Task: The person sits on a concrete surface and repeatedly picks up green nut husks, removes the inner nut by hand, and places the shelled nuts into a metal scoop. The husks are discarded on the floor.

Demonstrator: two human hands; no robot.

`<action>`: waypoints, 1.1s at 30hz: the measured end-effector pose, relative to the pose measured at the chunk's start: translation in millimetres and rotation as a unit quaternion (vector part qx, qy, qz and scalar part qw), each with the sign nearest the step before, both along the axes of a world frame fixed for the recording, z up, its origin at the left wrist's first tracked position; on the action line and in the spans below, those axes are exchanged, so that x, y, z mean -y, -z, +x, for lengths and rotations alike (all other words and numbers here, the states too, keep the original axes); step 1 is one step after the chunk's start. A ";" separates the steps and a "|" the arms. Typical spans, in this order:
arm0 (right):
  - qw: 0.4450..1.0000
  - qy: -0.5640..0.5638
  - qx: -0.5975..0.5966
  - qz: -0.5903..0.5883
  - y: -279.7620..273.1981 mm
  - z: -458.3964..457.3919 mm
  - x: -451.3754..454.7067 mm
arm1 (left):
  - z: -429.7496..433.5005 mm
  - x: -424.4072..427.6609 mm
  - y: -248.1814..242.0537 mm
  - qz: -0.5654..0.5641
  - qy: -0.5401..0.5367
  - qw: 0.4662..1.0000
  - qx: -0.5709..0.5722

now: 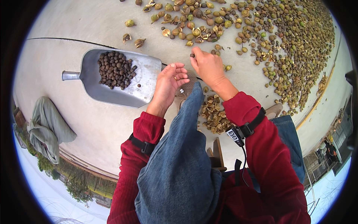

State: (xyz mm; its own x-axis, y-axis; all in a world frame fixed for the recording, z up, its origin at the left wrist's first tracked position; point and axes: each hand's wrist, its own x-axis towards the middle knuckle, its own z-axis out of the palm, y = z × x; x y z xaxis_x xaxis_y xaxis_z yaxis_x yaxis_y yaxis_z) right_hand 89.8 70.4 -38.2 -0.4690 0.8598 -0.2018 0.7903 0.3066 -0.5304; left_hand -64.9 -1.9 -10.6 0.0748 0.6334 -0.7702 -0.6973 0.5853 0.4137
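Between the thumb and fingers of my right hand is a round dark brown seed. My left hand is beside it, palm turned up and fingers loosely curled, and I see nothing held there. A metal scoop lies on the concrete to the left, its handle pointing away from my left hand. Inside the scoop is a heap of dark seeds, with one seed lying apart. Past my right hand are loose greenish-brown fruits, some split open.
A wide spread of fruits covers the concrete floor at the right. Empty husks are piled between my legs, near a wooden stool. A grey-green sack lies at the far left. My shoe is below my hands.
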 end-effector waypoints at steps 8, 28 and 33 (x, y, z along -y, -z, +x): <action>0.998 0.041 -0.030 0.027 -15.3 40.1 -0.1 | 5.4 12.4 21.7 0.012 -0.012 0.999 0.040; 0.967 0.063 -0.190 -0.157 -27.5 27.9 -0.6 | 17.0 -0.6 1.6 0.017 -0.030 0.996 0.086; 1.000 -0.022 -0.014 0.016 -1.0 22.9 -9.3 | -32.3 15.5 -23.3 0.066 -0.066 0.988 0.126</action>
State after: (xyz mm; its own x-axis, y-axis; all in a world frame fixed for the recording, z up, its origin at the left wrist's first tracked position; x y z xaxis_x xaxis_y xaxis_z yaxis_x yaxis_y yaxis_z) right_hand 112.7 79.7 -37.2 -0.5114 0.8442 -0.1606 0.7612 0.3583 -0.5405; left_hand -97.2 -17.4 12.7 0.1641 0.7437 -0.6481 -0.8548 0.4350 0.2828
